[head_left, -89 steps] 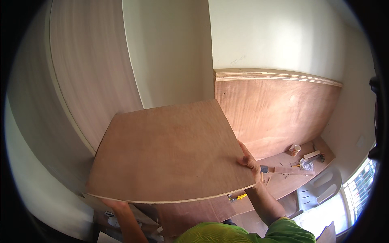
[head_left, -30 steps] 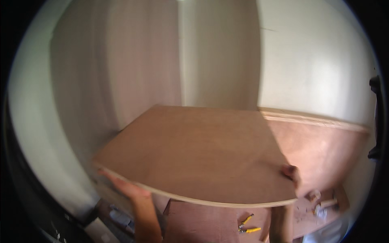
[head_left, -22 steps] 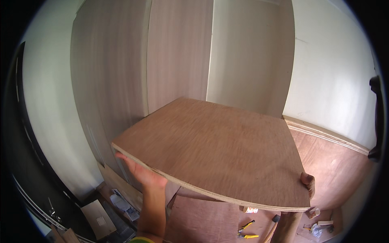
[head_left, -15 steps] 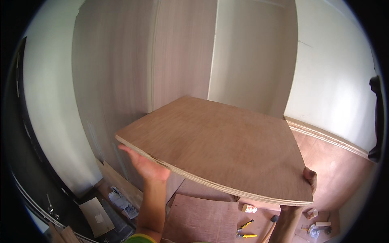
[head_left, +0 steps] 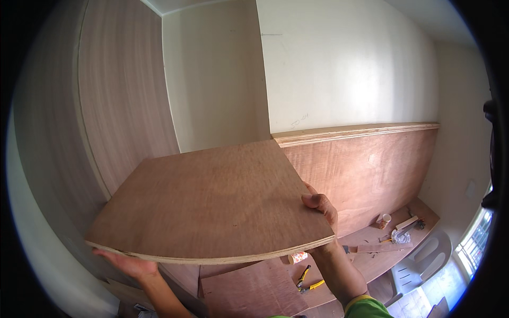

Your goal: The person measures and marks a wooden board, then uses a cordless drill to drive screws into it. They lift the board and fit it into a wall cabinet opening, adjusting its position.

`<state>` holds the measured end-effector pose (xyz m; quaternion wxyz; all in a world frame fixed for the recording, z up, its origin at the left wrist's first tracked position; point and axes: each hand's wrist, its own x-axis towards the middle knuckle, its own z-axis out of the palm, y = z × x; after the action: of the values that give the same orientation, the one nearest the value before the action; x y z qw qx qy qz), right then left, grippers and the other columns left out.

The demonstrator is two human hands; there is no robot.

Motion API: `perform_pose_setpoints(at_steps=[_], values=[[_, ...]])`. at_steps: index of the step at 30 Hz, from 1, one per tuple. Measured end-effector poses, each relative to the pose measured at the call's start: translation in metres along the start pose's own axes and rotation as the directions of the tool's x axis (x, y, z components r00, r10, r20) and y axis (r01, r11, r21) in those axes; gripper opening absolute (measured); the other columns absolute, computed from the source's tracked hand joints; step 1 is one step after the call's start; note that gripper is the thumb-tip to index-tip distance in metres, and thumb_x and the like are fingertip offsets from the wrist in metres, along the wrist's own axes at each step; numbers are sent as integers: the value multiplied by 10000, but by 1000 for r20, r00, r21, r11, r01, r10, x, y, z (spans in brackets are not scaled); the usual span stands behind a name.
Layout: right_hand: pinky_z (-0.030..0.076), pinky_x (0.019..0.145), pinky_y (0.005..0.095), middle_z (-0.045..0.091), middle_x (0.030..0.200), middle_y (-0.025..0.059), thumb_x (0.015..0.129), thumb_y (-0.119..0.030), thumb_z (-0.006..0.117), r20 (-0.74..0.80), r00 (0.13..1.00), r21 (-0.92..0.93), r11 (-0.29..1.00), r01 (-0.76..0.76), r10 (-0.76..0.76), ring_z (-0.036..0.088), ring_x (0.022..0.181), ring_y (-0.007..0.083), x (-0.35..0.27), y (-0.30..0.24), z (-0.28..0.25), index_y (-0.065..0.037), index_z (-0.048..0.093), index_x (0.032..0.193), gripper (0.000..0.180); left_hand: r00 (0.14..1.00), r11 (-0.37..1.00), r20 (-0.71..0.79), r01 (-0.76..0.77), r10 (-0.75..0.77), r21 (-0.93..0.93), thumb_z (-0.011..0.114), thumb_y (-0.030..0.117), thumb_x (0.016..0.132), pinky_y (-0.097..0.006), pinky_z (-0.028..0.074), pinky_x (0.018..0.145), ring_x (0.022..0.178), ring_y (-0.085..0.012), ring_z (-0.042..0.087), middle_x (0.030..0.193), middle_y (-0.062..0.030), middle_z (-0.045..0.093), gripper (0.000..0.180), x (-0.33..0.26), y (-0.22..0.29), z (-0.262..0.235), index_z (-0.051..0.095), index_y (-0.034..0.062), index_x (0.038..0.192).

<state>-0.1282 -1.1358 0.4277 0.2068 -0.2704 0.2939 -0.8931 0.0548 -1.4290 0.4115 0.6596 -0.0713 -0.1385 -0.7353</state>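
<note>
A large plywood panel (head_left: 212, 204) with pale layered edges is held up flat in front of me by both hands. My left hand (head_left: 127, 263) supports it from below near its near left corner, palm up, with most of the fingers hidden under the board. At the right edge my right hand (head_left: 322, 204) grips it, thumb on the top face and the other fingers mostly out of sight beneath. The panel's far edge overlaps the view of the tall recess (head_left: 212, 79) between the wood-grain panel and the white wall.
Below lies another plywood sheet (head_left: 249, 291), beside yellow-handled pliers (head_left: 305, 281) and a patterned paper cup (head_left: 298, 258). A plywood headboard-like panel (head_left: 366, 175) runs along the white wall (head_left: 350, 63). Another cup (head_left: 383, 220) and loose tools stand right of it; a plastic chair (head_left: 424, 259) is lower right.
My view has turned to the right, bringing the chair and window in. The plywood panel, still in both hands, appears farther left and lower in the picture.
</note>
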Motion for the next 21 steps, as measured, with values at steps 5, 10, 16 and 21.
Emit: perform_pose_setpoints(at_steps=[5,10,16,21], values=[[474,1032,406,532,1365,154,903,-206,553,-4,1000,-45,999,-14,14,557,1207,256,0,1,-6,-46,393,1525,662,997,999,59,45,-44,-7,330,746,1020,-512,243,1253,1527,-310,284,1678,-67,286,845,2,3,-11,301,149,1617],[420,1109,374,472,1502,164,881,-182,597,8,1000,-383,923,27,-26,527,1296,237,-16,-2,-26,-27,291,1603,799,914,1000,405,-25,20,6,366,720,1028,-532,233,1256,1520,-302,297,1668,-60,306,826,19,2,-59,323,127,1601],[323,1211,409,398,1598,170,836,-2,698,238,970,-262,958,115,-52,391,1480,270,-7,32,-89,-44,178,1638,956,842,829,340,507,-419,-234,578,576,1004,-556,271,1232,1492,-299,360,1645,-72,386,717,6,12,-120,447,120,1541],[421,1136,413,523,1467,150,856,-24,788,232,960,-424,871,247,-159,507,1366,257,29,44,-111,-48,287,1554,860,780,704,101,606,-618,-371,738,553,879,-555,316,1189,1426,-300,438,1534,-47,532,747,12,-71,-144,539,163,1485]])
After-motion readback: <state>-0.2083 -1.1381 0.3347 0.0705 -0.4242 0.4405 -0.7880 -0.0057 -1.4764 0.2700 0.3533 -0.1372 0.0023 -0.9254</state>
